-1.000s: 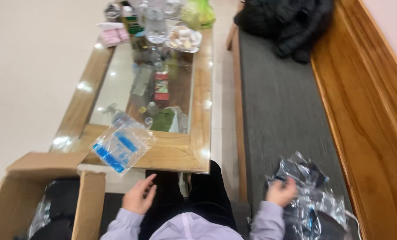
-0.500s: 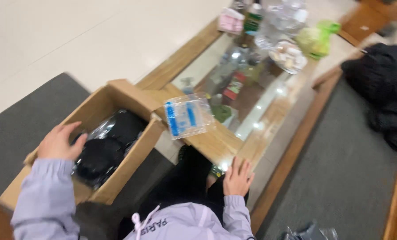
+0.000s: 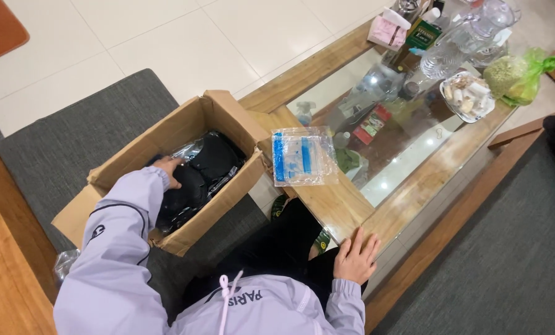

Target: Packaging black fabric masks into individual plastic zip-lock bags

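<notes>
Inside the open cardboard box point(image 3: 184, 164) on the grey woven seat cushion point(image 3: 72, 149), the left hand point(image 3: 169, 170) reaches down onto a heap of black items wrapped in glossy clear plastic point(image 3: 203, 170). Its fingers point(image 3: 173, 180) lie spread and loose on the crinkled wrap, touching it; whether they grip anything cannot be told. The box is corrugated brown card, its flaps folded outward, one corner leaning toward the wooden bench point(image 3: 352, 192).

The right hand point(image 3: 356, 255) rests flat on the bench's polished wooden rim, fingers point(image 3: 367, 243) splayed and released, holding nothing. The bench has a thick honey-coloured frame around a reflective glass top.

Just beside the box, on the bench's near corner, lies a flat clear plastic pouch with blue stripes point(image 3: 303, 156), slightly rumpled. Farther along the glass stand a clear plastic water bottle point(image 3: 442, 56), a glass jug point(image 3: 491, 25), a pink tissue packet point(image 3: 388, 30), a small round dish of pale pieces point(image 3: 467, 94) and a knotted green plastic bag point(image 3: 519, 74). Both sleeves are soft lilac fabric with ribbed cuffs. The floor beyond is pale glossy tile point(image 3: 166, 43).
</notes>
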